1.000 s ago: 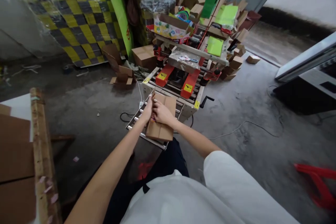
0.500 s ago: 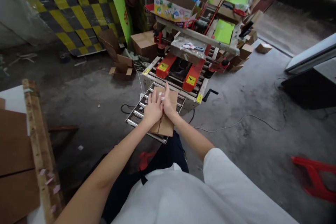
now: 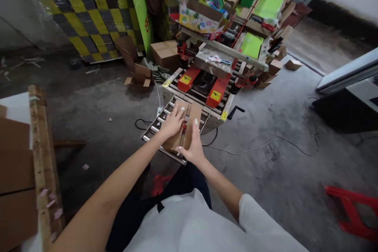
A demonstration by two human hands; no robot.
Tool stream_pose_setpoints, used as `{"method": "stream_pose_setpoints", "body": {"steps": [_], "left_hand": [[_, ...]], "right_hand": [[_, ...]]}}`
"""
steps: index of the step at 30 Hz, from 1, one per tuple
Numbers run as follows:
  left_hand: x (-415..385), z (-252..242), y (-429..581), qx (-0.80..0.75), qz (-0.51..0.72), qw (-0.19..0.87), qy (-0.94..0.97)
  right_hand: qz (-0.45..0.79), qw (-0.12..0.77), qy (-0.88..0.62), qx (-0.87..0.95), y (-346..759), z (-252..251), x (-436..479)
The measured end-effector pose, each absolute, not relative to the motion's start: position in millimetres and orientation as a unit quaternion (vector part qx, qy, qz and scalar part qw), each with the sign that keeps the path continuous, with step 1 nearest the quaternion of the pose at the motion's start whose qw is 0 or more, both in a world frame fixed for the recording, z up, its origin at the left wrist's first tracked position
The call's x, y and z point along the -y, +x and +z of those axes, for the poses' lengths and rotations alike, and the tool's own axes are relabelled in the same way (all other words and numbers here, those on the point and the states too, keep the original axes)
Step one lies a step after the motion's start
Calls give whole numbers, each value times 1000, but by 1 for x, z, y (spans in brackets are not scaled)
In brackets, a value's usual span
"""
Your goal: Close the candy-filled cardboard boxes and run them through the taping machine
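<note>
A small brown cardboard box [image 3: 195, 112] rests on the metal rollers, its two long top flaps parted by a narrow gap. Something red and white shows inside the gap, too small to name. My left hand [image 3: 172, 123] lies on the left flap, fingers stretched forward. On the right flap and near corner rests my right hand [image 3: 195, 149], fingers extended along the flap and thumb spread toward the near end. White wraps cover some fingertips on both hands.
The roller stand [image 3: 150, 129] joins a sealing machine [image 3: 218, 92] with red guides and a side crank [image 3: 236, 111]. A printed open carton [image 3: 201, 15] sits on top. A cable [image 3: 251, 152] crosses the floor. At left is a wooden beam [image 3: 44, 157]; at right, a red frame [image 3: 351, 208].
My hands were together over the middle of the closed flaps. Now they are apart, the right one drawn back toward me, and a gap shows between the flaps.
</note>
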State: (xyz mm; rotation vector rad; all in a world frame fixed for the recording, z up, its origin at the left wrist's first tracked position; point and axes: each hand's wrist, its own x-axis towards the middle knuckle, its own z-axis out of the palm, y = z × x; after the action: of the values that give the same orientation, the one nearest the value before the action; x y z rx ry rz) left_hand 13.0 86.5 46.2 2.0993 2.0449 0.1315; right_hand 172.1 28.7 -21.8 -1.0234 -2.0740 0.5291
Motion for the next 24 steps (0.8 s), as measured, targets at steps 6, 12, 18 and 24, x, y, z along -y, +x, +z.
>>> {"method": "stream_pose_setpoints", "body": {"steps": [6,12,18,24], "left_hand": [[-78,50,30,-727,-2,48,684],[-82,44,25,-730,40,103,674],[-96,31,-1,-651,163,203,713],[-90,49,29,-666,324,244,626]], "right_hand": [[188,305,-417,835,174,-25,-33],[174,210,-391,879,173,-6,-36],[163,174,-402,884,166,-4,-35],[177,255,-398,863,172,5,-117]]}}
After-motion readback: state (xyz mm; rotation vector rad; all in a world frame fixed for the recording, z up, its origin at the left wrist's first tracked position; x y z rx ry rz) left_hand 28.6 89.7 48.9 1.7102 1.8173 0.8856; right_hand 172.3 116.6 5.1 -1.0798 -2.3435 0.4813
